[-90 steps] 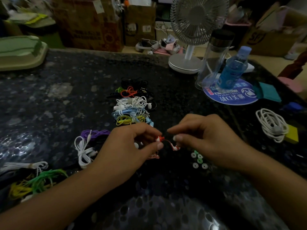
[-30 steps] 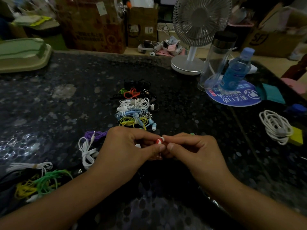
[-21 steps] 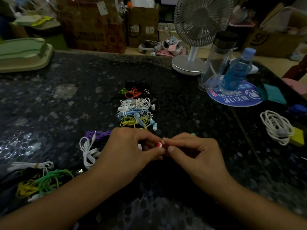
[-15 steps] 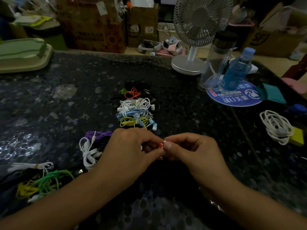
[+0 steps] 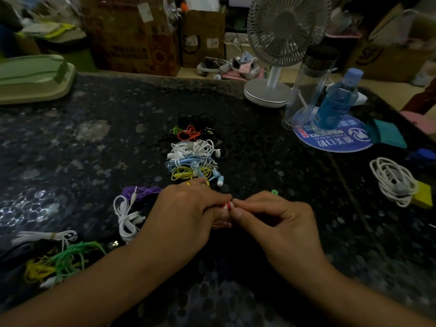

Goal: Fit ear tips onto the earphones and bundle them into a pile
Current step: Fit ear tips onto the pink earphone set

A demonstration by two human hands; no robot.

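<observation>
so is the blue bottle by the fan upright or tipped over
Upright. The blue bottle stands on the round blue mat, cap at the top, beside the clear tumbler.

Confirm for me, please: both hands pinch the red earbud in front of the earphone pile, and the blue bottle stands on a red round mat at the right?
One detail is off: the mat under the blue bottle is blue, not red, as the head view shows. The rest holds: the left hand and right hand pinch the red earbud in front of the earphone pile.
</observation>
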